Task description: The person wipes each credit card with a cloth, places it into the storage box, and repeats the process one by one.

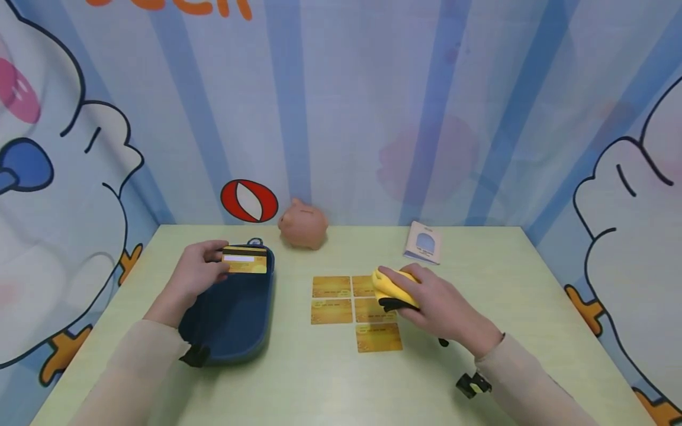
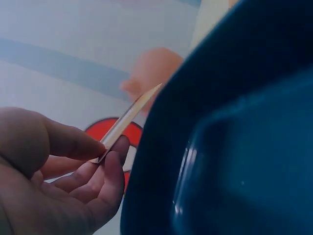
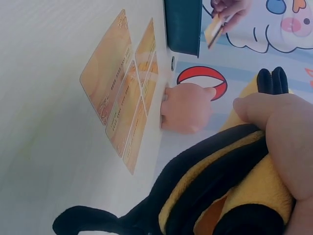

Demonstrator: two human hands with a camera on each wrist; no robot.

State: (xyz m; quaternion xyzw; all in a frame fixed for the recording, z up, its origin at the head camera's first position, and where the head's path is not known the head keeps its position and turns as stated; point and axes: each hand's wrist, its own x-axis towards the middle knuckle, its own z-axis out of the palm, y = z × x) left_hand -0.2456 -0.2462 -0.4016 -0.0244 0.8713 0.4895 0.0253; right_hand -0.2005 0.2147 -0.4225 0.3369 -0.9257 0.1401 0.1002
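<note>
My left hand (image 1: 199,269) pinches a gold bank card (image 1: 244,260) between thumb and fingers, its dark stripe side facing me. The card is above the far end of a dark blue tray (image 1: 270,307); the left wrist view shows the card (image 2: 129,117) nearly edge-on beside the tray's wall. My right hand (image 1: 439,302) grips a soft yellow-and-black plush item (image 1: 393,288), whose exact kind I cannot tell. In the right wrist view its black stripes (image 3: 195,171) show. Several gold cards (image 1: 331,311) lie flat in rows on the table, some partly covered by the plush item and right hand.
A pink piggy bank (image 1: 303,226) stands at the table's back edge, right of the tray. Further right at the back is a small pale booklet (image 1: 423,242) with a blue arch. A striped cartoon curtain (image 1: 346,118) hangs behind the light table (image 1: 319,384).
</note>
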